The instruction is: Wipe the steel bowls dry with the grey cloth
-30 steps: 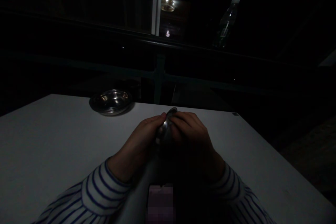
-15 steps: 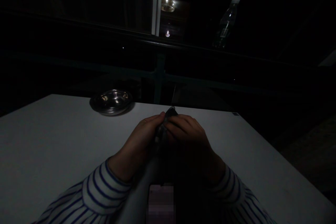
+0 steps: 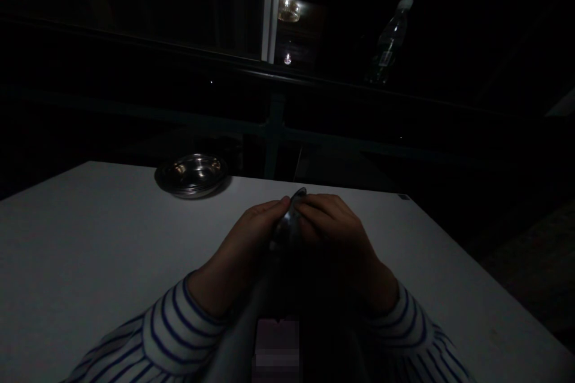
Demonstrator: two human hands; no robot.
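Note:
Both my hands meet above the middle of the white table [image 3: 103,239], gripping a shiny metal bowl [image 3: 287,227] held on edge. My left hand [image 3: 251,233] is closed on its left side, thumb near the upper rim. The fingers of my right hand [image 3: 335,224] are bent over its right side, close to the same rim. Most of the bowl is hidden by my hands and deep shadow. Left of my hands, a stack of shallow metal bowls [image 3: 191,176] sits at the table's far edge.
A clear plastic bottle [image 3: 390,42] with a white cap stands behind the table on the right. A pale window frame [image 3: 271,6] rises at the back. Below my hands is a pinkish, blurred-out rectangle [image 3: 276,344]. The room is very dark.
The metal bowl has turned in my hands, so its curved rim and shiny surface show more. Both hands have shifted slightly right. The stack is unchanged.

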